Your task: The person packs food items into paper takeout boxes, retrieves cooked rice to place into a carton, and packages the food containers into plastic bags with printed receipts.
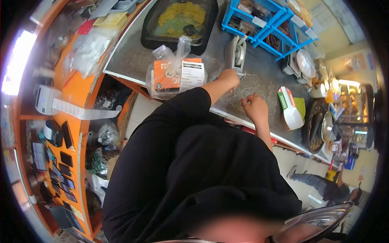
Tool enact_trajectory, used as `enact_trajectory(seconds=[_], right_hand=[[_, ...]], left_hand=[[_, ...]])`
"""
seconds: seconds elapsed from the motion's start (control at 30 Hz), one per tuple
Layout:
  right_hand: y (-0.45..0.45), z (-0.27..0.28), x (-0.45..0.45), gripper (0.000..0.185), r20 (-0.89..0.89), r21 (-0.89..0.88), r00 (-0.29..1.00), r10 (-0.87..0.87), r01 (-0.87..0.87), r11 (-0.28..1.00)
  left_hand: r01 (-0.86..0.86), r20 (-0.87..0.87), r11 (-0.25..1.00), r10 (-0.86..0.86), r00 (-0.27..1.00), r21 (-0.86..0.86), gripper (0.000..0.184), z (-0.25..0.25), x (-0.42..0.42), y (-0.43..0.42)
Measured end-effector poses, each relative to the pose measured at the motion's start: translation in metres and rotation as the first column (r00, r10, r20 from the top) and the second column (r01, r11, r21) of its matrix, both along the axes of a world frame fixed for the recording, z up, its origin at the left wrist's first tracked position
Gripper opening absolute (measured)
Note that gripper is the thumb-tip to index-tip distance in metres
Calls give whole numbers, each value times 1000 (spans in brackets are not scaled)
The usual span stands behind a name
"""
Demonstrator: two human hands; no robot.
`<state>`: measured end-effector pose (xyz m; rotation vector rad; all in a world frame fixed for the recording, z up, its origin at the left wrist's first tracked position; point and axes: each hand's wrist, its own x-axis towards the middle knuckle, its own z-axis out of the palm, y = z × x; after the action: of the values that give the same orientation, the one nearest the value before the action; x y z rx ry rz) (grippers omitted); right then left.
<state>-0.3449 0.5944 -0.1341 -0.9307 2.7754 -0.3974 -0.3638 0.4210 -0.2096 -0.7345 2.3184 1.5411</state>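
The tape dispenser stood on the surface, right of the bagged orange box. The left hand was at its near end, fingers curled; whether they gripped tape could not be told. The right hand had bent fingers, their hold unclear. A clean tear likely wanted a braced dispenser and brisk, angled pull.

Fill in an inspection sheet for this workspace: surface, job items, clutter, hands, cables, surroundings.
Surface: grey counter, marked and stained.
Job items: tape dispenser; clear plastic bag, gathered at top, holding an orange box, with a white printed slip at its front.
Clutter: dark tray with yellow contents, blue baskets, carton.
Hands: left hand at the dispenser's near end, contact unclear; right hand half-curled, grip unclear.
Cables: nothing seen clearly.
Surroundings: orange shelf, printer; another person in the background.
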Motion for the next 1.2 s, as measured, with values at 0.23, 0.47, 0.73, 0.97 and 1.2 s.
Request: enact_trajectory(seconds=[0.23, 0.47, 0.73, 0.97, 1.2], right_hand=[[-9, -3, -3, 27, 208, -34, 944, 256, -254, 967], [-42, 55, 2, 15, 234, -553, 869, 437, -250, 794], [-158, -7, 31, 46, -6, 187, 903, 430, -422, 887], [-103, 129, -10, 25, -720, -532, 588, 367, -809, 251], [-76, 242, 72, 25, -842, -539, 529, 106, -819, -198]], left_hand=[[363, 38, 853, -377, 925, -374, 17, -25, 53, 20], [-645, -925, 691, -96, 367, -327, 10, 76, 178, -58], [-742, -715, 308, 217, 664, -596, 27, 8, 240, -96], [-644, -650, 519, 205, 732, -562, 65, 55, 209, -112], [-577, -678, 728, 213, 704, -370, 27, 43, 187, -129]])
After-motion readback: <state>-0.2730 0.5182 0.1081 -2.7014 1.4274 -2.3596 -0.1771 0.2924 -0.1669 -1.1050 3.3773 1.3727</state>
